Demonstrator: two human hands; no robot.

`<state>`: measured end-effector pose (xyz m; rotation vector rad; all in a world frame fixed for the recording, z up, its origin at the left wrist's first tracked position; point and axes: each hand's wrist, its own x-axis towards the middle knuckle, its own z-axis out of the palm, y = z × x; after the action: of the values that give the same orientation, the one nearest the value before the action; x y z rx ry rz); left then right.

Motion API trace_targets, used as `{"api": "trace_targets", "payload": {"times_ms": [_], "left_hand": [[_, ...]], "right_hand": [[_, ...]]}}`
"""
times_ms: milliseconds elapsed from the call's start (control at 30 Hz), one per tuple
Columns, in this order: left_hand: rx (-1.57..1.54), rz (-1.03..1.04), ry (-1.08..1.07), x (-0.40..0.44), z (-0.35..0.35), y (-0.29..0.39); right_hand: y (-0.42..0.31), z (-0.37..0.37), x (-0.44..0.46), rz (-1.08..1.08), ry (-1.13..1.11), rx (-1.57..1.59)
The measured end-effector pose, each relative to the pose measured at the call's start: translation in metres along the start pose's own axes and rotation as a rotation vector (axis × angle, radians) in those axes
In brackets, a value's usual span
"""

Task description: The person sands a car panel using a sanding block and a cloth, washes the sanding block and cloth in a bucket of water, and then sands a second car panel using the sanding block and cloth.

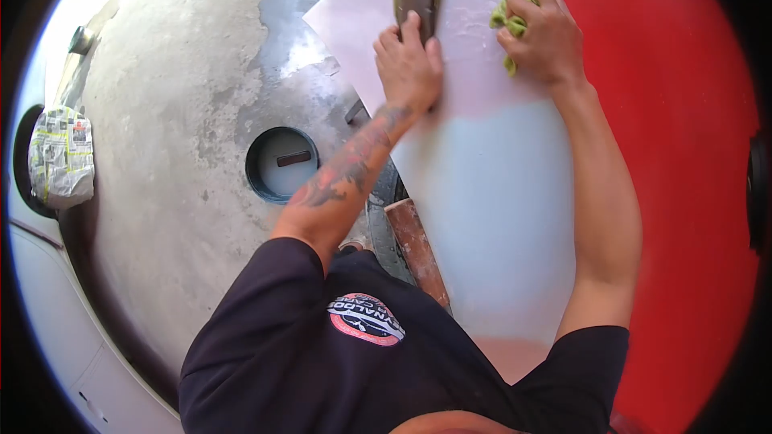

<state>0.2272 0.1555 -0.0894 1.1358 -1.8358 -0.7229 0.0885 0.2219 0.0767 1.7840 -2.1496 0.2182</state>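
My left hand [408, 68] is closed around a dark sanding block [418, 2] wrapped in sandpaper, its olive-yellow edges showing on both sides. The block lies against the wet, pinkish upper part of a curved painted panel [498, 185]. The middle of that panel is pale blue-white, with pink again at its near end. To the right, my right hand [548, 36] grips a crumpled yellow-green cloth [512, 22] near the panel's right edge. Part of the cloth is hidden under my fingers.
A dark round bucket [251, 165] of cloudy water stands on the concrete floor, with a dark block [293, 158] in it. A worn reddish-brown board [418, 253] is beside the panel. Red bodywork [667, 153] fills the right. Newspaper masking [62, 157] covers something at left.
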Motion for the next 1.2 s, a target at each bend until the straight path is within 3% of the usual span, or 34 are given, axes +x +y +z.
{"api": "trace_targets", "payload": {"times_ms": [100, 200, 267, 400, 500, 600, 700, 800, 1000, 1200], "left_hand": [[-0.058, 0.223, -0.115, -0.085, -0.025, 0.031], [-0.05, 0.236, -0.131, -0.051, -0.02, 0.024], [-0.014, 0.093, -0.056, 0.021, 0.002, 0.015], [0.009, -0.152, -0.081, 0.052, 0.004, 0.033], [-0.006, 0.1, -0.109, -0.027, -0.005, 0.051], [-0.004, 0.187, -0.188, -0.041, -0.025, 0.053], [0.161, 0.323, -0.026, -0.032, -0.043, 0.062], [0.006, 0.217, -0.222, -0.023, -0.036, 0.049], [0.009, 0.132, -0.296, -0.019, -0.056, 0.06], [-0.032, 0.166, -0.197, -0.024, -0.042, 0.054]], "right_hand": [[0.023, -0.014, -0.028, -0.072, 0.076, 0.153], [0.036, -0.021, -0.053, 0.069, 0.104, 0.506], [0.036, -0.021, -0.053, 0.137, 0.112, 0.541], [0.034, -0.019, -0.045, 0.177, 0.081, 0.539], [0.037, -0.014, -0.046, 0.117, 0.128, 0.501], [0.04, -0.014, -0.046, 0.074, 0.151, 0.42], [0.035, -0.023, -0.045, 0.171, 0.074, 0.466], [0.036, -0.019, -0.047, 0.144, 0.091, 0.447], [0.036, -0.017, -0.047, 0.134, 0.109, 0.416], [0.034, -0.021, -0.045, 0.121, 0.105, 0.411]]}}
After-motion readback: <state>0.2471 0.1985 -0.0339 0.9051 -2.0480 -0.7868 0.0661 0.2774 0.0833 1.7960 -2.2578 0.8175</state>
